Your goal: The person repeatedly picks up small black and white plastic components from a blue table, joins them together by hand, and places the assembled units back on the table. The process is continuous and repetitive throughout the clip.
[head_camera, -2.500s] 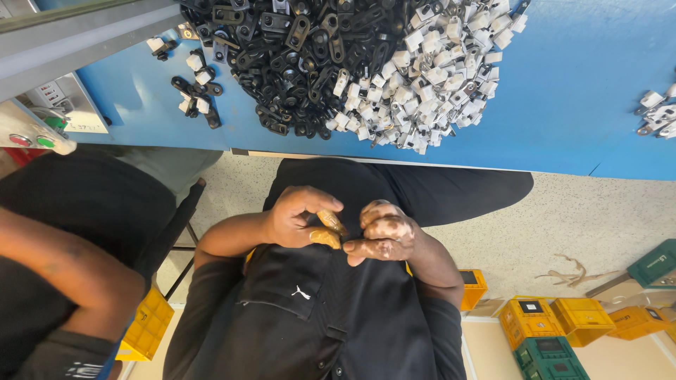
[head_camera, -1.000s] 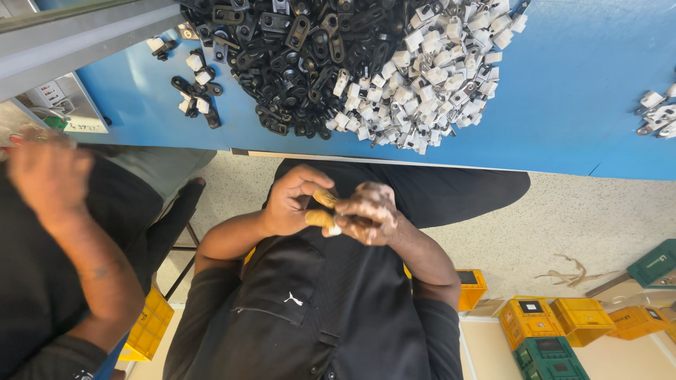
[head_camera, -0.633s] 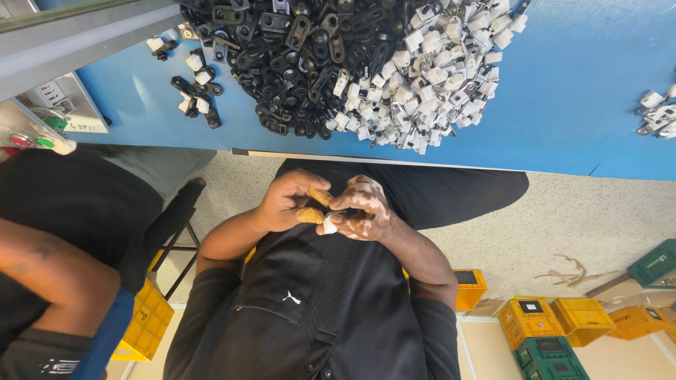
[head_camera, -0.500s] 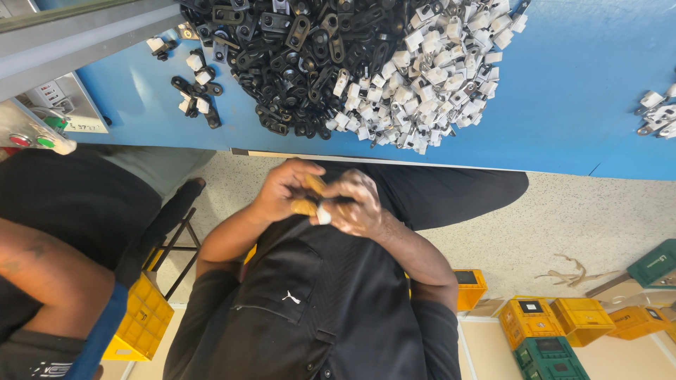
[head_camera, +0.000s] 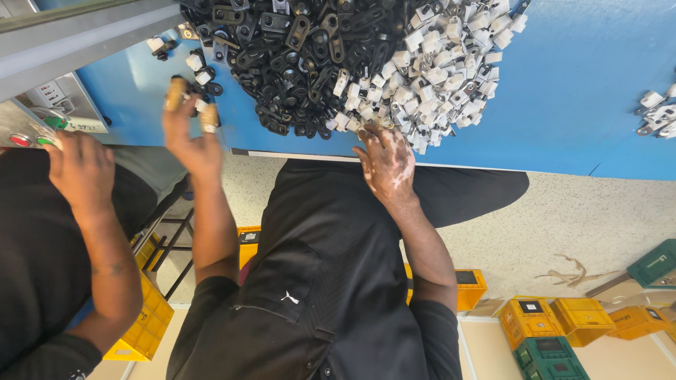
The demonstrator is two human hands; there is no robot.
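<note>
A big heap of black metal clips (head_camera: 296,49) and white plastic parts (head_camera: 436,70) lies on the blue table (head_camera: 577,84). My left hand (head_camera: 190,137), with tan guards on its fingertips, is raised with fingers apart beside a few loose black and white parts (head_camera: 201,74) left of the heap. My right hand (head_camera: 386,163) rests at the heap's near edge, its fingertips dug in among the white parts. Whether they grip one is hidden.
A co-worker's hand (head_camera: 81,165) reaches a grey control box with red and green buttons (head_camera: 28,137) at left. More white parts (head_camera: 658,112) lie far right. Yellow and green crates (head_camera: 563,324) stand on the floor, with a yellow crate (head_camera: 144,327) lower left.
My hands were joined over my lap on a small part. They have separated: the left went up-left to the loose parts, the right up to the heap. The co-worker's hand has reached the control box.
</note>
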